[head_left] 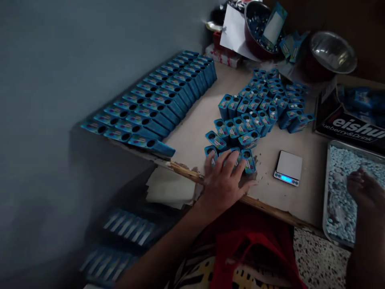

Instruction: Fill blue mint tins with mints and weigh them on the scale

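My left hand (224, 180) lies near the table's front edge with its fingers spread over a few small blue boxes (246, 160) standing upright with round holes in their tops. More of these blue boxes (258, 108) crowd the table behind them. My right hand (362, 188) hovers over a metal tray (327, 208) filled with small pale blue-white candies; its fingers are curled and blurred, and I cannot make out what is in them. A small digital scale (288, 167) with a lit blue display sits between my hands.
Rows of blue boxes lying on their sides (156, 108) line the table's left edge by the wall. At the back stand a red bowl (255, 28), a steel bowl (331, 50) and a printed carton (351, 124). Stacked boxes sit below left.
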`<state>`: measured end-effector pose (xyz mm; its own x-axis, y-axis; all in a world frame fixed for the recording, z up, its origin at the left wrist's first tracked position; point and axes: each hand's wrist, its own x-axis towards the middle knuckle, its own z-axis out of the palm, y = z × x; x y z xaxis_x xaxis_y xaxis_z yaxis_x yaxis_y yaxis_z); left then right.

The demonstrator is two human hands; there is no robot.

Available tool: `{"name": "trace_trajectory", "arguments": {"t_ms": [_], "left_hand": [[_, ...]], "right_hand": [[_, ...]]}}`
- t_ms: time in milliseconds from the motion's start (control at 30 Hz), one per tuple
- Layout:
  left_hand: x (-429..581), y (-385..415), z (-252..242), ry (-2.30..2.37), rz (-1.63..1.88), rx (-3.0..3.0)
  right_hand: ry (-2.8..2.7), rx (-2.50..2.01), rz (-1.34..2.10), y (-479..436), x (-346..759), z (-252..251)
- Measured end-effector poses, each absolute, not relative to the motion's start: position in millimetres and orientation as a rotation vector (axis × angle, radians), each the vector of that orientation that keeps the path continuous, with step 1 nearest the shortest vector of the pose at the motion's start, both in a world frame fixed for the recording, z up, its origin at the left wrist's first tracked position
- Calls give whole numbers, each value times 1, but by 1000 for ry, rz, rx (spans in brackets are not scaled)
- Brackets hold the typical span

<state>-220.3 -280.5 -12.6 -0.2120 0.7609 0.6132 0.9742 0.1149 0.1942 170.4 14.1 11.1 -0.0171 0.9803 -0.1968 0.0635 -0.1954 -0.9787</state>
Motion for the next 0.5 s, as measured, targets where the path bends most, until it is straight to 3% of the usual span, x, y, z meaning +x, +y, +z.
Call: {"name": "trace_trajectory", "arguments": {"t_ms": [133,500], "left_hand": [[-203,-245,-18,-2249,-621,-1739],[-195,-230,-33,-2264,-586,-1615]], "right_hand": [[-841,-1282,1672,15,179,-1],[-579,-1078,1700,20,188,-24]]}}
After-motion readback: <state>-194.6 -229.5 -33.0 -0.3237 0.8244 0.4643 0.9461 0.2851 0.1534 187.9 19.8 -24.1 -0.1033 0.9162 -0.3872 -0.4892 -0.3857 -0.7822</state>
